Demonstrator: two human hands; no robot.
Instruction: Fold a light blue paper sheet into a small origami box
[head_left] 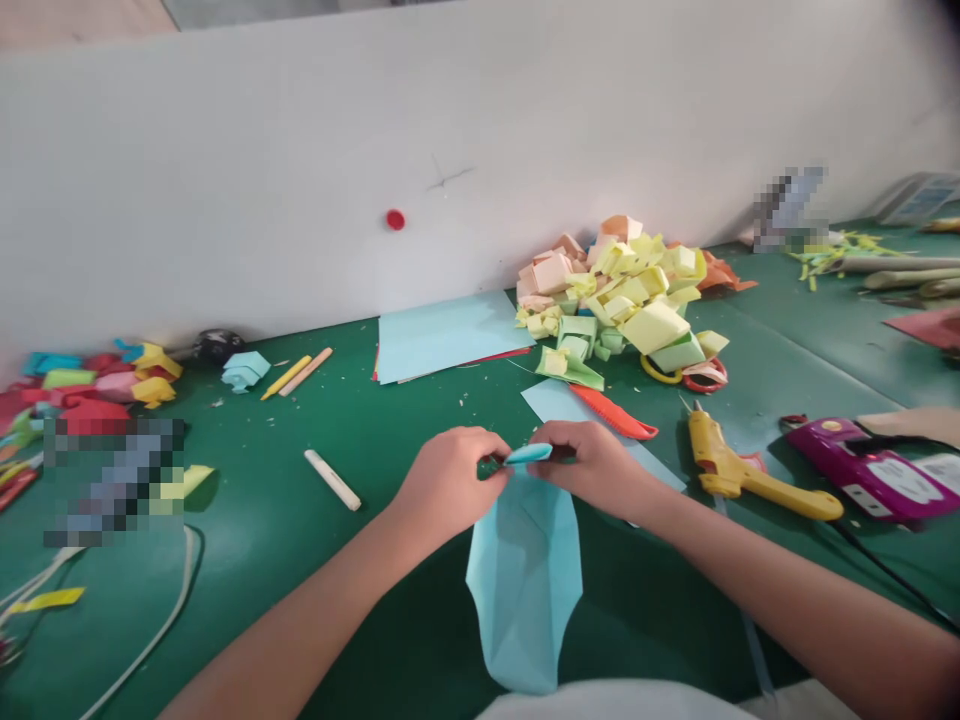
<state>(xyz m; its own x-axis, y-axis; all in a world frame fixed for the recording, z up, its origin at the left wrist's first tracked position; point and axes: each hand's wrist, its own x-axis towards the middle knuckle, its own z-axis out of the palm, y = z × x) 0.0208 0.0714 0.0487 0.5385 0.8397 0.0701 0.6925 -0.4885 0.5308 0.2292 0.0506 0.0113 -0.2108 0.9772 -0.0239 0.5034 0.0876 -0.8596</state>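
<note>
A sheet of light blue paper (525, 590) hangs toward me with creases along its length and a folded far end. My left hand (461, 475) pinches the left side of that folded end between thumb and fingers. On the other side, my right hand (581, 460) grips the same fold, its fingers curled in. The two hands are close together above the green table (405, 640). Just behind the right hand lie an orange-red folded paper strip (619, 415) and another light blue sheet (551, 400).
A heap of folded yellow and peach paper pieces (630, 290) stands by the white wall (262, 180). To the right are a yellow glue gun (750, 470), red-and-yellow scissors (705, 375) and a purple box (870, 465). A white stick (332, 480) and a cable (176, 600) lie left.
</note>
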